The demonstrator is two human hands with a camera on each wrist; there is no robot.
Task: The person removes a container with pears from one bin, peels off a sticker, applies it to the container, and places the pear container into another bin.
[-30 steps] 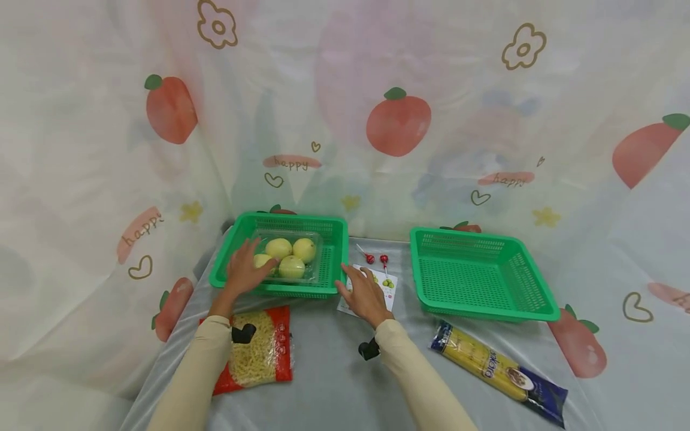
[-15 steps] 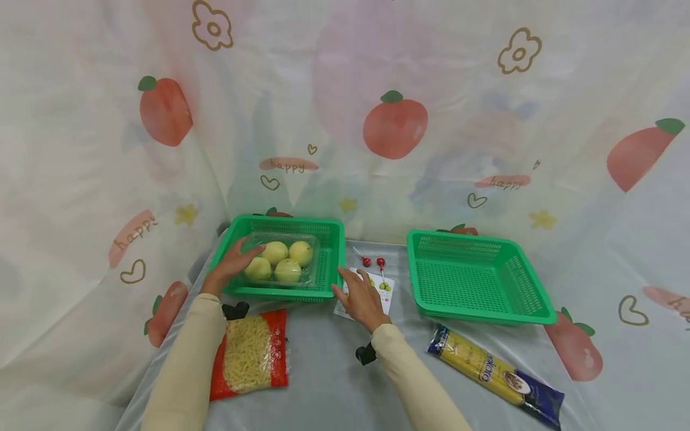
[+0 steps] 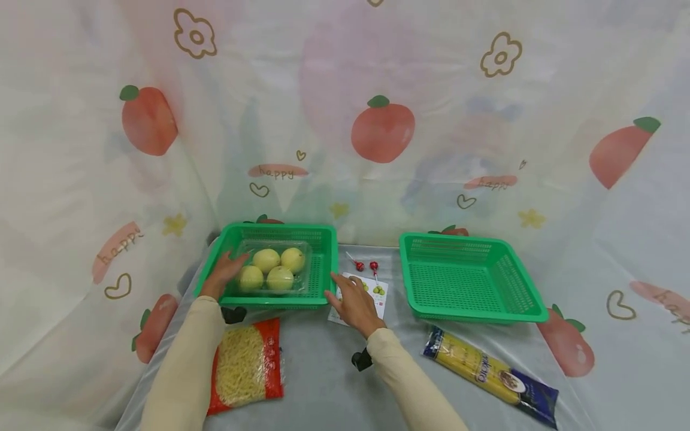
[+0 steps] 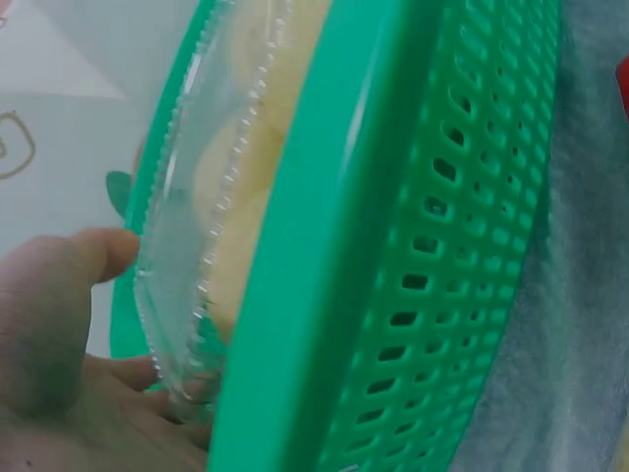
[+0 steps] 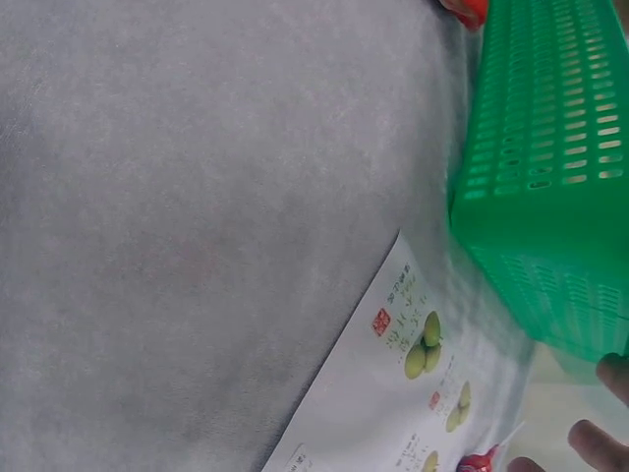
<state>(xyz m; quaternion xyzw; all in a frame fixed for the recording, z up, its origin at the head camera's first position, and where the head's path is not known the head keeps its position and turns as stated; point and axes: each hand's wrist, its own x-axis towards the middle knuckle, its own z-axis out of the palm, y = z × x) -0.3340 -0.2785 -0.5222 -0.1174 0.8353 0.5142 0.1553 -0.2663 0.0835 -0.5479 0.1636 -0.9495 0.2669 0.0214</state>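
In the head view, a clear plastic box (image 3: pixel 299 281) with several round pale-yellow fruits (image 3: pixel 266 260) sits in the left green basket (image 3: pixel 329 239). My left hand (image 3: pixel 220 276) is at the box's left end, inside the basket. The left wrist view has the thumb (image 4: pixel 108 254) at the box's upper edge and the fingers low beside its end, partly hidden by the basket rim. My right hand (image 3: pixel 357 304) hovers with spread fingers by the basket's front right corner, over a printed sheet (image 3: pixel 380 293), holding nothing.
Two red lollipops (image 3: pixel 366 266) lie behind the sheet. A second green basket (image 3: pixel 463 287) stands right, with a blue-and-yellow pasta packet (image 3: pixel 490 377) before it. A red-edged bag of pasta (image 3: pixel 245 365) lies by the left forearm. A patterned curtain (image 3: pixel 323 120) hangs behind.
My left hand has moved from over the box's front left to its left end and lower. The right hand stays near the basket corner. The head view has shifted slightly.
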